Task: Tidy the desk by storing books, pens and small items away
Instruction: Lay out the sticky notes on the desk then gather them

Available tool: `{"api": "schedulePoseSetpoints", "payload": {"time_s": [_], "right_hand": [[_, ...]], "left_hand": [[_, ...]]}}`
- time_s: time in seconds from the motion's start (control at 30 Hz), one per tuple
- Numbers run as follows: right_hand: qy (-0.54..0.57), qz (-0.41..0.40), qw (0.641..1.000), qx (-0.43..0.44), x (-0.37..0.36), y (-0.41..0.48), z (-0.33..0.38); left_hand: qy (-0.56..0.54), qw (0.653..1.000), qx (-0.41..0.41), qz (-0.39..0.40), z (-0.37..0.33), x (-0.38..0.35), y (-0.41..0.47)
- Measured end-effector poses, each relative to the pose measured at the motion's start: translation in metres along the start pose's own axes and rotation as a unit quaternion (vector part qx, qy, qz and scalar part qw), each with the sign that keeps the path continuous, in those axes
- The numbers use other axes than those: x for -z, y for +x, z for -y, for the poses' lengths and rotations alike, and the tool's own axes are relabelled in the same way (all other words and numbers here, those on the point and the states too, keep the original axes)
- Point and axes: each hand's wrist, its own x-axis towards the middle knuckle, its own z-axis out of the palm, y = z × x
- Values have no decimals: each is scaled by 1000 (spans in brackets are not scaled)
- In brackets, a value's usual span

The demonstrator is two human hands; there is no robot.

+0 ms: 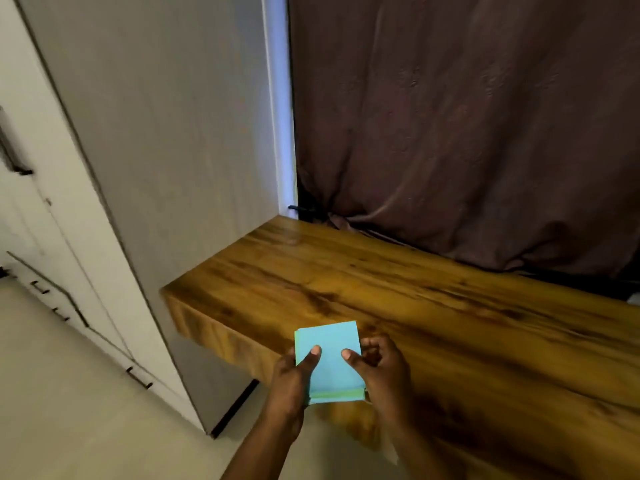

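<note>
A light blue pad of sticky notes point(330, 344) with a green layer at its near edge is held over the front edge of the wooden desk point(433, 299). My left hand point(292, 379) grips its left side with the thumb lying on top. My right hand point(381, 368) grips the right side, thumb on the top sheet and fingers curled round the edge. The pad tilts slightly away from me.
A tall pale cabinet point(145, 168) stands against the desk's left end. A dark brown curtain point(467, 126) hangs behind the desk. Drawers with dark handles point(138, 377) line the left wall. Pale floor point(86, 410) lies below.
</note>
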Motion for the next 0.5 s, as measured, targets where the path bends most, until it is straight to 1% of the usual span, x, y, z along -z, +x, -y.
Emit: {"api": "schedulePoseSetpoints", "payload": {"time_s": [0.17,0.33,0.4,0.5], "right_hand": [[-22,-52,998,-18,-10,88,-3],[-19,-60,998,-23,-32,183,-4],[3,-65,997,-30,-42,218,0],[51,-119,991,-46,-54,270,2]], "left_hand": [[24,999,20,38,-21,-28,90],[30,995,51,81,-45,-31,193],[45,996,48,68,-50,-30,232],[53,997,40,29,-55,-25,286]]}}
